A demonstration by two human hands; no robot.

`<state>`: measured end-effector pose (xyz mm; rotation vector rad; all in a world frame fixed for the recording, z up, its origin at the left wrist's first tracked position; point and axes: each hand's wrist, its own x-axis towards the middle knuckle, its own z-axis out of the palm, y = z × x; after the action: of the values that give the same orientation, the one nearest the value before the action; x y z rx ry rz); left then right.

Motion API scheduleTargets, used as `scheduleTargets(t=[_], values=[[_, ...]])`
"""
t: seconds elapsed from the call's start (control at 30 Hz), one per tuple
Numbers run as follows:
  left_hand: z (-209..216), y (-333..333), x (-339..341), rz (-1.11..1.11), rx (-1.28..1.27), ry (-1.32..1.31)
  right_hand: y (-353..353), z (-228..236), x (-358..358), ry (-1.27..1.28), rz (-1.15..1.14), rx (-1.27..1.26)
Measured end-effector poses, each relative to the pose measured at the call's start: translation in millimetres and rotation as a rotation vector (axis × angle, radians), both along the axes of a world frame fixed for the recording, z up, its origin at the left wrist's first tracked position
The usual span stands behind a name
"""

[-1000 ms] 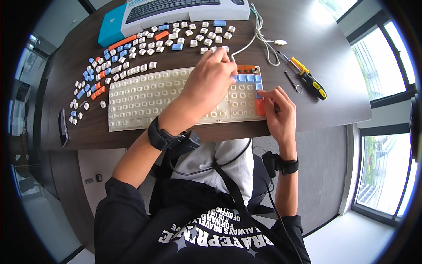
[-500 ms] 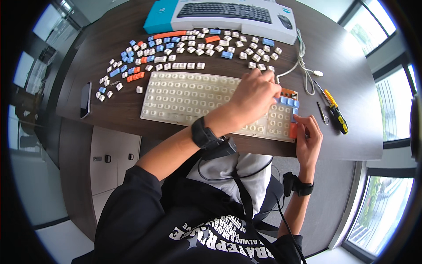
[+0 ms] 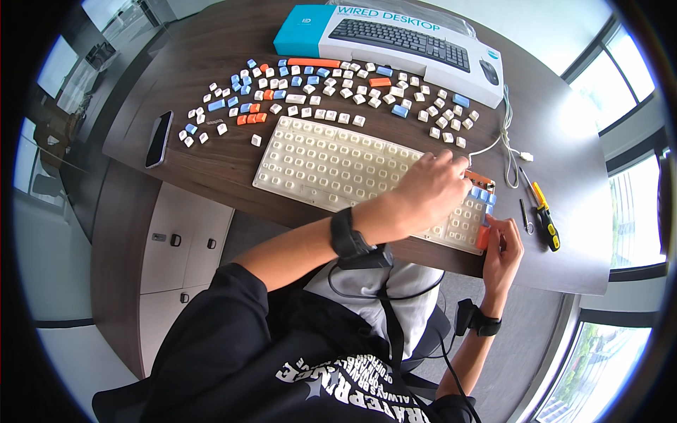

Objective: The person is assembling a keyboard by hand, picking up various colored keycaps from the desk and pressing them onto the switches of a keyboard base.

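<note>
A pale keyboard [image 3: 326, 163] lies near the table's front edge, most of its switches bare. At its right end sit several blue keycaps [image 3: 482, 194] and a tall orange keycap [image 3: 483, 237]. My left hand [image 3: 441, 185] reaches across to the top right corner, its fingers pinched together over the keys. Whatever is between those fingertips is hidden. Bent around the right edge, beside the blue and orange keycaps, are the fingers of my right hand [image 3: 503, 243].
Loose white, blue and orange keycaps [image 3: 295, 99] spread behind the keyboard. A keyboard box [image 3: 395, 42] stands at the back. To the right lie a white cable [image 3: 505, 130], a yellow-black screwdriver [image 3: 547, 225] and a small dark tool [image 3: 525, 217]. A phone [image 3: 159, 139] rests at left.
My view has shifted and tilted, so the table things appear further right and mostly lower. Both hands keep about the same places on the keyboard.
</note>
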<state>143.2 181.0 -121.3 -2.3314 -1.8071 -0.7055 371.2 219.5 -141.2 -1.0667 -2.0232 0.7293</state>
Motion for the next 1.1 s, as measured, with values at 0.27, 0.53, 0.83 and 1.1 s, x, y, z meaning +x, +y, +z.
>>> scheduleTargets(t=[0.27,0.53,0.83,1.1], values=[[31,-33,-82,-0.068,0.058,-0.190,-2,-1,-2,0.026,0.038,0.017],[63,-73,-217,0.522,-0.115,-0.260,-2,4,1,0.034,0.027,0.026],[39,-83,-289,0.606,-0.227,-0.154,-2,2,-3,0.012,0.035,0.032],[25,-69,-292,0.532,-0.221,-0.126,1,-2,3,0.006,0.021,0.027]])
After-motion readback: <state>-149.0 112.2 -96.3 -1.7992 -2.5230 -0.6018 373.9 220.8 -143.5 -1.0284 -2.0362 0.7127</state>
